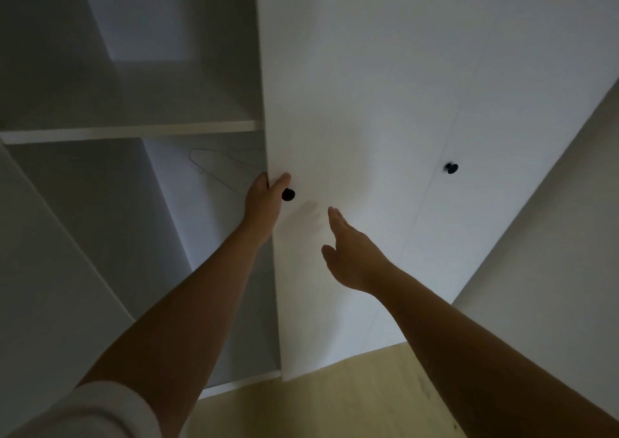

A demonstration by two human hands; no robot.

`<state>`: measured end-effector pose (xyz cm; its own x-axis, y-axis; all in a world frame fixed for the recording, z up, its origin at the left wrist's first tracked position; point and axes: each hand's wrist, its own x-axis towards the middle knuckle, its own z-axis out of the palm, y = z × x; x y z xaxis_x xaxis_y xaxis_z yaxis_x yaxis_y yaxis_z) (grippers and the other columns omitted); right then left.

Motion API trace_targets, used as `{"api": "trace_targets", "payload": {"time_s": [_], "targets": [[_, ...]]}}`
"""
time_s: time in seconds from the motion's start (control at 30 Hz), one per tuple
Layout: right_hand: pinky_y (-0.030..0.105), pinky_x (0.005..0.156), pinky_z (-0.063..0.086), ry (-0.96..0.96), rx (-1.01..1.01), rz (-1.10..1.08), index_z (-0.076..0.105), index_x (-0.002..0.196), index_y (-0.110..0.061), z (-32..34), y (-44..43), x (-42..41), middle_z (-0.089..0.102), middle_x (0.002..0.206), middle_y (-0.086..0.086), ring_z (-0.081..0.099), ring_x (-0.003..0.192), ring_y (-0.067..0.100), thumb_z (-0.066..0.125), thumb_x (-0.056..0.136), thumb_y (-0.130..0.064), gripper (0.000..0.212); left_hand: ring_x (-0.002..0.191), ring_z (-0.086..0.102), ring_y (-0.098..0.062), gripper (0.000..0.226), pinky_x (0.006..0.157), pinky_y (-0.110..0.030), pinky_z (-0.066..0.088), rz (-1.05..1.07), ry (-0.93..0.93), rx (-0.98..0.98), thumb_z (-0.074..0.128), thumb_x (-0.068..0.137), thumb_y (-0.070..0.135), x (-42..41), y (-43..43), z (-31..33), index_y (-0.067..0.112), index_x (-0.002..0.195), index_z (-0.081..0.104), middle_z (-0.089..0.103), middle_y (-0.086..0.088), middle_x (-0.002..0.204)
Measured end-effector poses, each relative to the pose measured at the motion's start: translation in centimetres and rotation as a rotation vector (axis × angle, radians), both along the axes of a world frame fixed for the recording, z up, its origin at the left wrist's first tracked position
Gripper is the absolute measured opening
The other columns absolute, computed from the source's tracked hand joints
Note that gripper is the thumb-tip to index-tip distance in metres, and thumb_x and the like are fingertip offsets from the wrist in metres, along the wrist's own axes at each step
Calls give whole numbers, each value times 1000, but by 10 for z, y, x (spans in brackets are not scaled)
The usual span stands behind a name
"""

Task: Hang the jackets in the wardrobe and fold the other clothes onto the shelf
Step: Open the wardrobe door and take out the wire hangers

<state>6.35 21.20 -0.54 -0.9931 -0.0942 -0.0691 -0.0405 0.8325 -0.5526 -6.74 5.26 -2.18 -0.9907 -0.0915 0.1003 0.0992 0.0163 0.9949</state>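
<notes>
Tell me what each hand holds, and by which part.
The left hand grips the wardrobe door by its free edge, just beside the black knob. The right hand is open and holds nothing.

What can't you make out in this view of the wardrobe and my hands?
- Left hand, head view: its fingers are hidden behind the edge of the held door they grip.
- Hangers, head view: pale, dim and partly cut off by the held door; their number is unclear.
- Space behind the right door: hidden by the door itself.
- Right hand: cannot tell whether it touches the held door.
</notes>
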Motion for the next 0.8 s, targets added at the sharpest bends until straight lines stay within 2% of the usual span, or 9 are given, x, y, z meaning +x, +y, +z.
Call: {"api": "trace_targets", "payload": {"time_s": [0.1,0.2,0.27,0.37,0.4,0.5,0.6,0.7,0.8], "targets": [[27,118,18,11,-32,-2,-3,161,-20,3,2,17,1,169,-5,22,153,22,43,106,-21,72,102,67,-20,27,87,-35,53,-39,-32,13,64,92,43,30,1,3,22,109,68,71,1,108],[21,111,18,24,-66,6,-3,161,-21,7,6,39,2,169,-5,23,152,21,43,106,-21,72,90,68,-18,36,70,-27,52,-67,-50,-24,60,88,55,66,6,6,22,100,66,71,1,97],[21,110,16,34,-85,13,-3,161,-22,9,8,55,1,169,-5,21,153,21,43,106,-21,72,87,66,-17,46,68,-27,51,-93,-66,-32,58,87,62,90,11,8,20,104,66,70,3,93],[22,111,17,29,-123,13,-3,161,-23,9,14,80,4,169,-5,21,153,21,43,106,-21,72,96,63,-11,51,79,-29,48,-133,-95,10,56,84,68,122,22,8,27,111,68,72,16,91],[22,109,21,20,-143,7,-2,161,-25,9,17,88,11,169,-2,26,151,23,43,106,-22,71,104,64,-11,51,88,-29,49,-164,-104,31,55,84,69,131,26,7,31,115,67,73,18,99],[21,90,36,11,-234,-33,6,161,-31,7,25,111,46,153,8,52,133,26,44,105,-23,68,121,62,-20,73,110,-42,44,-233,-140,73,53,80,73,158,40,7,25,133,63,70,3,125],[20,82,38,24,-307,-61,8,161,-30,8,34,131,49,150,8,56,128,26,44,105,-24,67,118,66,-19,70,107,-41,46,-319,-121,86,47,90,74,183,56,8,21,134,63,72,0,123],[21,92,34,44,-328,-63,8,161,-27,11,47,149,33,162,7,46,139,26,42,106,-22,66,111,70,-20,71,94,-36,53,-374,-128,118,44,90,71,202,74,9,14,126,67,75,-3,117],[21,97,32,70,-347,-89,10,161,-25,12,65,168,34,161,8,41,143,28,42,106,-17,64,106,72,-20,61,85,-33,55,-412,-139,97,39,98,64,217,96,12,15,112,72,76,-5,111]]}}
